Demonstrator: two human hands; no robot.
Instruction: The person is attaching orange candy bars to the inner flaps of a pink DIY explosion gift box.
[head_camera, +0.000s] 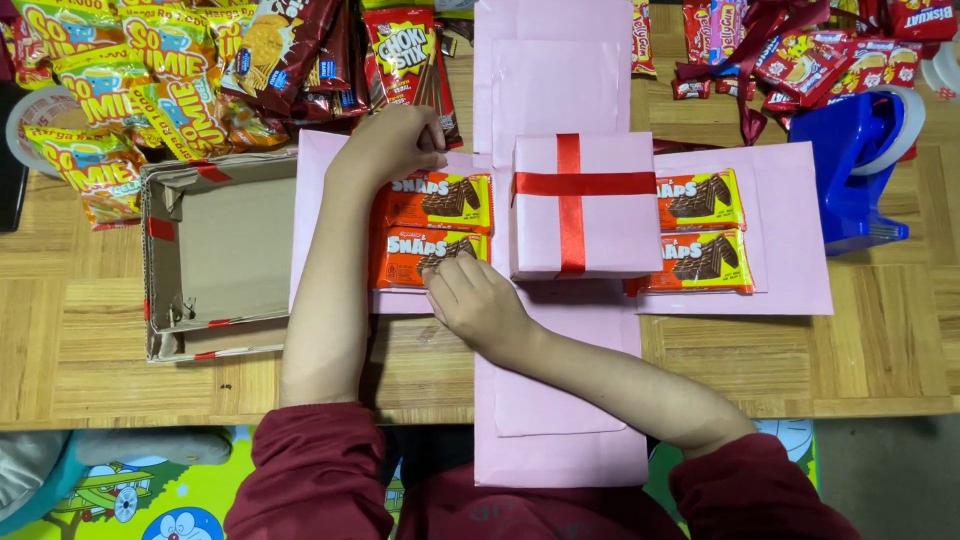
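Two orange wafer packets (432, 228) lie on the pink flap at nine o'clock of the ribboned pink box (572, 205); left hand (392, 142) and right hand (478, 300) press them, fingers together; even pressure would seat them flat.

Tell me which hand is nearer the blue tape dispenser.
The right hand, resting on the lower orange snack packet, is nearer the blue tape dispenser. The left hand sits farther away, at the upper packet's top edge.

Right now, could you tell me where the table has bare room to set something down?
Bare wood shows along the near edge of the table, right of the pink paper, and below the cardboard tray. The far edge is crowded with snack packets; the tape dispenser fills the right.
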